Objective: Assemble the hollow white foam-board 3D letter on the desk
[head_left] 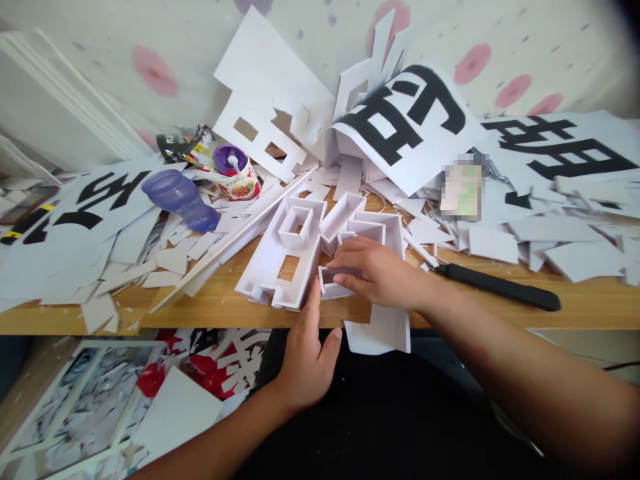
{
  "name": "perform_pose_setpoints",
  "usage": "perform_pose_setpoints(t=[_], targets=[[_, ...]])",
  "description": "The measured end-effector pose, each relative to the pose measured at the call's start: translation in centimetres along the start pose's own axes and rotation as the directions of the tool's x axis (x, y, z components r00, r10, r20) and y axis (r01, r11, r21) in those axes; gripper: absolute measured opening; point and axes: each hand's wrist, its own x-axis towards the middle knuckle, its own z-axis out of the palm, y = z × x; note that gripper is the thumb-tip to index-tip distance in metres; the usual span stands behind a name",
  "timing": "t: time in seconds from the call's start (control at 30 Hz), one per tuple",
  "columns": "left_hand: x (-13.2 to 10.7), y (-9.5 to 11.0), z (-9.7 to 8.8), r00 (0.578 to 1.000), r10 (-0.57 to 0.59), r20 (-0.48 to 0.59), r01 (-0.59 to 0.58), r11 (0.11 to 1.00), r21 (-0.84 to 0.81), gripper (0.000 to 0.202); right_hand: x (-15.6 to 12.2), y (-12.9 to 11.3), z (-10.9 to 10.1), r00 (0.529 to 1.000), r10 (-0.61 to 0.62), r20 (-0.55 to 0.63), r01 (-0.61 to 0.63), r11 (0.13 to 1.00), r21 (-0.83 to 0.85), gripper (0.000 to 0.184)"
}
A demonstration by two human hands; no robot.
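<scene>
A white foam-board character with raised side walls lies at the table's front edge, in two parts side by side. My right hand rests over its right part, fingers bent around a low wall strip there. The fingertips partly hide that strip. My left hand is at the front edge between the two parts, fingers stretched and thumb apart, its fingertips against the foam wall. The lower end of the right part sticks out past the table edge.
A black-handled cutter lies on the right among foam scraps. Printed character sheets stand behind. On the left are a purple bottle, a paper cup and a long foam strip. Below is a scrap-filled frame.
</scene>
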Motion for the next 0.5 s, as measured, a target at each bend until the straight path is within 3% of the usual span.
perform_pose_setpoints(t=[0.5], targets=[[0.17, -0.18, -0.21, 1.0, 0.0, 0.007, 0.0, 1.0, -0.004, 0.077, 0.05, -0.01, 0.09, 0.999, 0.047, 0.008, -0.047, 0.998, -0.039, 0.024]])
